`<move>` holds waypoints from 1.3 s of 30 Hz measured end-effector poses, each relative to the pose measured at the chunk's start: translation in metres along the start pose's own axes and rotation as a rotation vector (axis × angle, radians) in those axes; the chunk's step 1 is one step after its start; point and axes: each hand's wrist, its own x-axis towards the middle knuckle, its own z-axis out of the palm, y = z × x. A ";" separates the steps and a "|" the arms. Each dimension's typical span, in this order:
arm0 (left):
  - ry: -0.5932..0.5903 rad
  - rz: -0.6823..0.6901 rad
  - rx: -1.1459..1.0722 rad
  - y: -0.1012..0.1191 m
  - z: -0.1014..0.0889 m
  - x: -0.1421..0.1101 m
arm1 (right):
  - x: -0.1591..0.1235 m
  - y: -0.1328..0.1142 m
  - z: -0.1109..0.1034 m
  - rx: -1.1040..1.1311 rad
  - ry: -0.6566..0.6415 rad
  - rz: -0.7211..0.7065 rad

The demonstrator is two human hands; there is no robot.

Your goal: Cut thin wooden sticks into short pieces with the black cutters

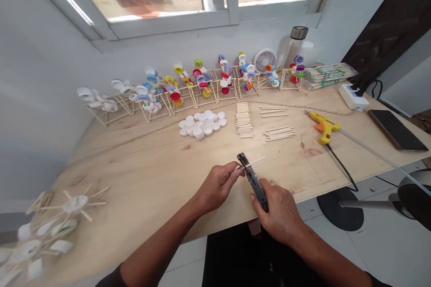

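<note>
My left hand [220, 184] pinches a thin wooden stick [255, 162] by one end, near the front edge of the wooden table [134, 166]. My right hand [276, 213] is closed round the handles of black cutting pliers [252, 179]. The pliers' jaws sit across the stick close to my left fingertips. Both hands hover just above the table top.
Behind lie piles of cut sticks [244, 119], more sticks [279, 133], white bottle caps [202, 124], a yellow glue gun [323, 125] with its cable, a phone [397, 129] and a power strip [352, 97]. Stick-and-cap models [202, 83] line the wall; another model [50, 228] stands at front left.
</note>
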 end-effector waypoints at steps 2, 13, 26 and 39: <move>0.000 0.001 -0.009 -0.002 -0.001 0.002 | 0.004 0.000 0.001 -0.011 0.006 -0.004; 0.016 0.036 0.082 -0.012 -0.002 0.012 | 0.014 0.004 0.007 0.061 -0.036 0.011; 0.432 0.316 0.924 -0.014 0.021 0.008 | 0.012 0.002 -0.001 0.178 -0.058 0.061; 0.174 0.331 0.571 -0.008 0.010 -0.001 | -0.006 0.000 -0.005 0.143 -0.048 0.003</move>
